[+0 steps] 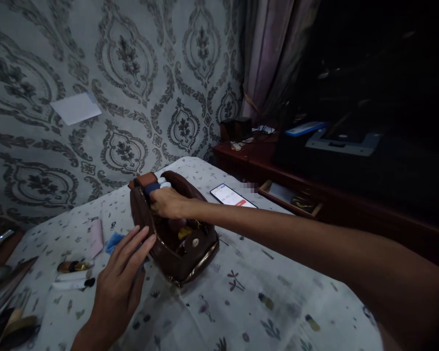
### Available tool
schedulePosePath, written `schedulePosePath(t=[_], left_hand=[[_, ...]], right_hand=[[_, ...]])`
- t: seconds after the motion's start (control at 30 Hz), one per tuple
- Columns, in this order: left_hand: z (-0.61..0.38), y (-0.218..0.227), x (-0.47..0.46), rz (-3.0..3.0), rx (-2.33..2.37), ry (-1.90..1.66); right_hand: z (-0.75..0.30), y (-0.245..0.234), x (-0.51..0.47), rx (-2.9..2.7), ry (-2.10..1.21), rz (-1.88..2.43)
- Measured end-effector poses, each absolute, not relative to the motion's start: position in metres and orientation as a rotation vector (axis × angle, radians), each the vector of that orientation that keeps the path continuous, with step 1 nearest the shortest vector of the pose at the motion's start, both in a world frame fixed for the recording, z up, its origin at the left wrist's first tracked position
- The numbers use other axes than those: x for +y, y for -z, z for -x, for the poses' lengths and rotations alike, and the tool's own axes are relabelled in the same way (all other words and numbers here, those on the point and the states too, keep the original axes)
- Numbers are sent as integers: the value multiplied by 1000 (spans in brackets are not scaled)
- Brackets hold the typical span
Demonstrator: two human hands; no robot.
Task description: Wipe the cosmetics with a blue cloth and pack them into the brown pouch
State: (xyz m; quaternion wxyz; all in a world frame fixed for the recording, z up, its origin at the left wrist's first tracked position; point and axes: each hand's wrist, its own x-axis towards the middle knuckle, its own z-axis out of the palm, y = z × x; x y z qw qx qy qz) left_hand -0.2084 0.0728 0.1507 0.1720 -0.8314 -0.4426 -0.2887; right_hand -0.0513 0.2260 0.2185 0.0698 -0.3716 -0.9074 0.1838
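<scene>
A dark brown handbag lies unzipped on the patterned cloth, its mouth facing up. My right hand reaches into it from the right, beside a dark blue item and two white round caps. The bag's wall and shadow hide most of those fingers, so their grip cannot be made out. Something yellow shows deeper inside. With its fingers stretched out, my left hand rests against the bag's near left side. Partly behind that hand is a bright blue cloth-like item.
Left of the bag are a pink tube, a small gold-and-dark bottle and white tubes. A lit phone lies beyond my right forearm. An open drawer juts from the dark red cabinet. A patterned wall stands behind.
</scene>
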Motion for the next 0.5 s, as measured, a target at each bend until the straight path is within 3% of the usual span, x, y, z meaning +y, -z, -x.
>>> schedulePosePath(t=[0.5], left_hand=[[205, -151, 73, 2354, -1292, 827]], right_hand=[[73, -188, 222, -2684, -727, 1216]])
